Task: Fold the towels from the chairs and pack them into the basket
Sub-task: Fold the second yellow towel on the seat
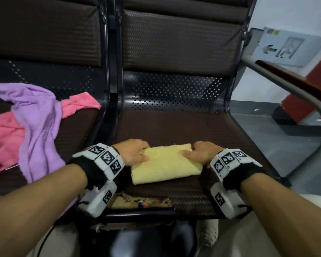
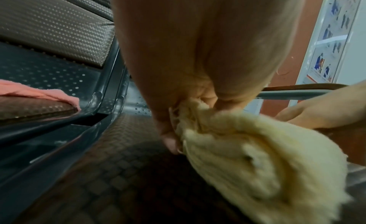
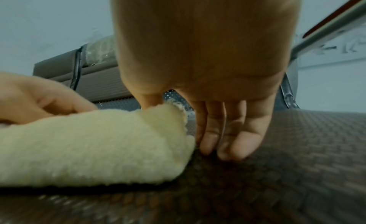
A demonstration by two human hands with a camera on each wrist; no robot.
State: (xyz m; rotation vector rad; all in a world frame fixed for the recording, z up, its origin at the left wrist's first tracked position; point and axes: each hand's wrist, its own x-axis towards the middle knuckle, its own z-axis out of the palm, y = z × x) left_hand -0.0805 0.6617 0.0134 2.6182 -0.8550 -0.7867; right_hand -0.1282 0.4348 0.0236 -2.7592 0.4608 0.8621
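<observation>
Two hands of mine on the folded yellow towel [image 1: 165, 164], lower centre | left hand [image 1: 132, 154]: fingers pinch left corner | right hand [image 1: 202, 152]: thumb and fingers hold right corner

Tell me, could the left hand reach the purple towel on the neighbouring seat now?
Probably yes: the purple towel lies uncovered just beside the left hand, with nothing blocking the way. But that hand must first release the yellow towel it pinches.

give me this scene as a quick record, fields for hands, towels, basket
left hand: pinches left end of yellow towel
right hand: pinches its right end
yellow towel: folded, flat on right seat
purple towel: unfolded, on left seat, over pink towel
pink towel: unfolded, left seat
basket: not in view
</observation>
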